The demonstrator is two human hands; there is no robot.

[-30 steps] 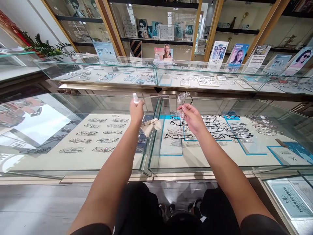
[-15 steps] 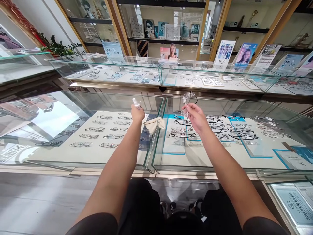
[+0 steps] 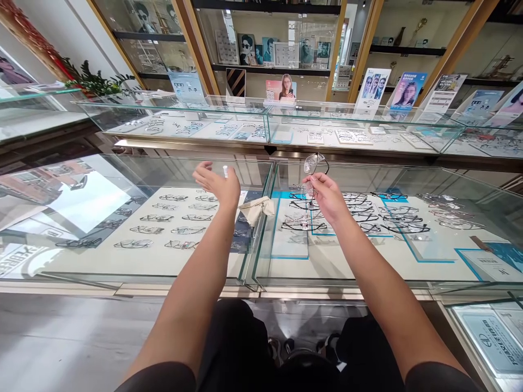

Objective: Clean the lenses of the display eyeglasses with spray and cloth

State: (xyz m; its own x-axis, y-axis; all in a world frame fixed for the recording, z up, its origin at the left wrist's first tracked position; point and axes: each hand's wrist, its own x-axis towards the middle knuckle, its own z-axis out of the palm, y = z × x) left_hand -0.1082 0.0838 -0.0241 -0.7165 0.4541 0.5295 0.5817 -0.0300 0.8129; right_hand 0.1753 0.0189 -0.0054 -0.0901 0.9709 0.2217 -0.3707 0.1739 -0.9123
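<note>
Holding eyeglasses (image 3: 310, 164) above the glass bench (image 3: 294, 282), pinched between thumb and fingertips of the right hand (image 3: 329, 200). Probably light, springy and easily smudged; best gripped by the frame. With left hand (image 3: 223, 186) spread beside a white-topped bottle (image 3: 225, 171); cannot tell whether touching. Open air above, hard glass edges below.

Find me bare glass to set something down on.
Bare: the left pane's front strip, left of your left forearm; the right pane's front strip, between that and your right forearm. Crowded: around the beige cloth, your left hand and white bottle. Eyeglass rows sit underneath.
</note>
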